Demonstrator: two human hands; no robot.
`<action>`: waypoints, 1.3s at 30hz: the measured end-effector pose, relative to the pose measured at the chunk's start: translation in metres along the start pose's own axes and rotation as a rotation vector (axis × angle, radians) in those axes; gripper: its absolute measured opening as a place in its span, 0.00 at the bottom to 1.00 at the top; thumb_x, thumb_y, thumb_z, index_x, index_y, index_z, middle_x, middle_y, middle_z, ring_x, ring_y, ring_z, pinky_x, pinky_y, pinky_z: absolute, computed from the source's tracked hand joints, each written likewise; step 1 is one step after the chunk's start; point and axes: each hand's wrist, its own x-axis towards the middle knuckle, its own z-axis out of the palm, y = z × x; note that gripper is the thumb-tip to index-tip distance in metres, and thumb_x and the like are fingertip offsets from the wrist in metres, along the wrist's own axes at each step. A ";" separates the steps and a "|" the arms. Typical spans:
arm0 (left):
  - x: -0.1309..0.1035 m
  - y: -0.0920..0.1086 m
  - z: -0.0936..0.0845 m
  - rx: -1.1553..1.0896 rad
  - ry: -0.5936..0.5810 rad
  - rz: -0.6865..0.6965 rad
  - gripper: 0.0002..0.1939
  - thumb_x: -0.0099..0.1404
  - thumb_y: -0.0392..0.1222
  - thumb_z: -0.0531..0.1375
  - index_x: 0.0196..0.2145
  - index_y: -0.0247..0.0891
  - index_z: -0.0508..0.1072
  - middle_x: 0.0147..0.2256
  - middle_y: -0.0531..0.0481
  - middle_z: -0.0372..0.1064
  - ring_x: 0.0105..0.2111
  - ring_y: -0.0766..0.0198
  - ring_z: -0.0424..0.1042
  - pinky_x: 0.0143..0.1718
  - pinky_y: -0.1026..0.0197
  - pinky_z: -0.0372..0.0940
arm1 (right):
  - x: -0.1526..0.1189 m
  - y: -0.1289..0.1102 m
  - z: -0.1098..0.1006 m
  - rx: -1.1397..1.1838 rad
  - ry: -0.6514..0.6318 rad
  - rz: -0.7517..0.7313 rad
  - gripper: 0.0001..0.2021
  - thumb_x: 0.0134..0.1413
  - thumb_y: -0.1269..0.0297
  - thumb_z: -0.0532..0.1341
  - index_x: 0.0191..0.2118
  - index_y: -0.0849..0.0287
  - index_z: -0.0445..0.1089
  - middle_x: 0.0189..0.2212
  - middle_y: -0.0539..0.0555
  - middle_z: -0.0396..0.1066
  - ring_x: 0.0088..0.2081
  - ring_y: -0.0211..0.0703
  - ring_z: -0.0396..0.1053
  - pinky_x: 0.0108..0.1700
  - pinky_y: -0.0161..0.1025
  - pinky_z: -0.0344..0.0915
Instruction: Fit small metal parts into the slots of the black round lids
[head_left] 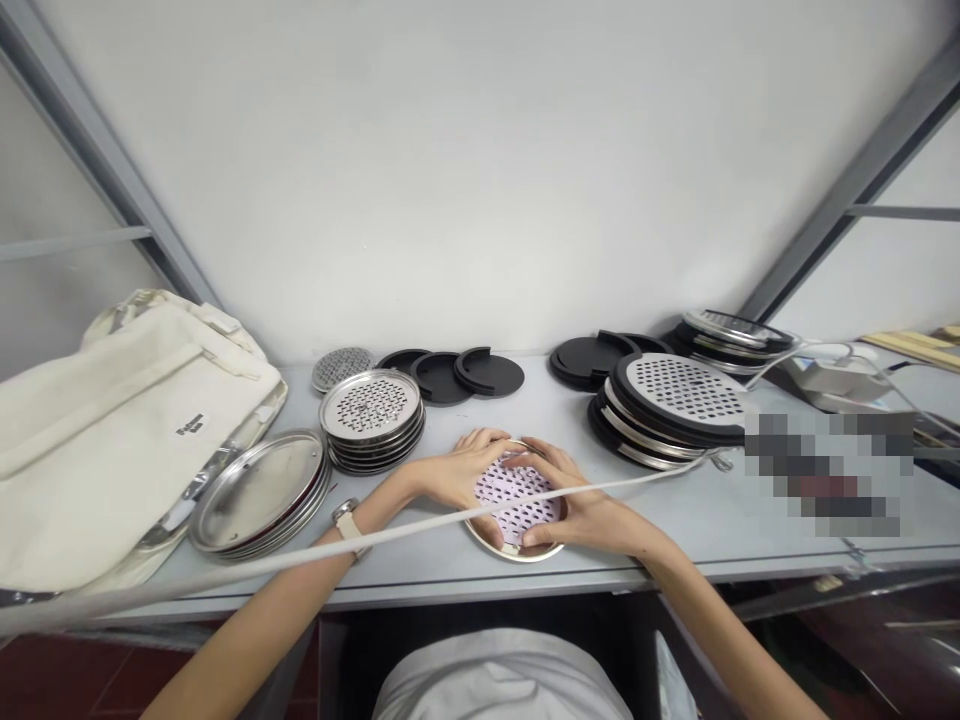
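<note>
A round metal tray [523,556] with a raised rim lies near the table's front edge. Inside it sits a perforated disc [516,497] that looks pale purple. My left hand [457,480] curves around the disc's left side, thumb at the front and fingers at the back. On the other side, my right hand [585,510] grips the disc and rim in the same way, its thumb at the front right. Both hands' fingers are bent against the disc. A white cable [420,522] crosses the view in front of both forearms.
Stacked metal trays [259,490] and perforated discs [375,408] stand left, beside a cream bag [112,450]. Black round pieces [491,372] lie along the wall. Right of my hands is a taller stack topped by a perforated disc [686,390]; another stack [731,345] stands behind.
</note>
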 end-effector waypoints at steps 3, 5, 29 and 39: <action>-0.001 0.004 -0.001 0.004 -0.001 -0.025 0.53 0.40 0.58 0.69 0.60 0.49 0.51 0.59 0.42 0.44 0.61 0.42 0.41 0.60 0.38 0.42 | -0.001 -0.001 0.001 -0.024 0.028 0.005 0.33 0.47 0.50 0.64 0.60 0.47 0.56 0.63 0.54 0.43 0.65 0.51 0.39 0.64 0.48 0.44; -0.002 0.008 -0.001 0.013 -0.004 -0.047 0.50 0.43 0.59 0.68 0.60 0.48 0.51 0.60 0.42 0.43 0.62 0.42 0.40 0.60 0.38 0.41 | -0.002 -0.002 0.002 -0.042 0.036 -0.001 0.32 0.49 0.53 0.63 0.60 0.47 0.55 0.63 0.54 0.44 0.65 0.50 0.39 0.64 0.47 0.44; -0.002 0.011 -0.004 0.029 -0.026 -0.060 0.59 0.43 0.61 0.67 0.64 0.44 0.38 0.63 0.40 0.39 0.63 0.43 0.39 0.61 0.41 0.41 | 0.000 0.000 0.005 0.185 0.226 0.034 0.21 0.66 0.54 0.40 0.56 0.51 0.60 0.60 0.53 0.55 0.62 0.44 0.51 0.65 0.48 0.46; -0.008 0.006 -0.006 0.077 -0.138 -0.078 0.77 0.33 0.64 0.69 0.63 0.40 0.19 0.66 0.39 0.19 0.64 0.40 0.24 0.62 0.40 0.32 | -0.003 -0.005 0.007 0.044 0.234 -0.129 0.20 0.66 0.58 0.43 0.59 0.52 0.58 0.60 0.52 0.56 0.62 0.45 0.50 0.65 0.51 0.45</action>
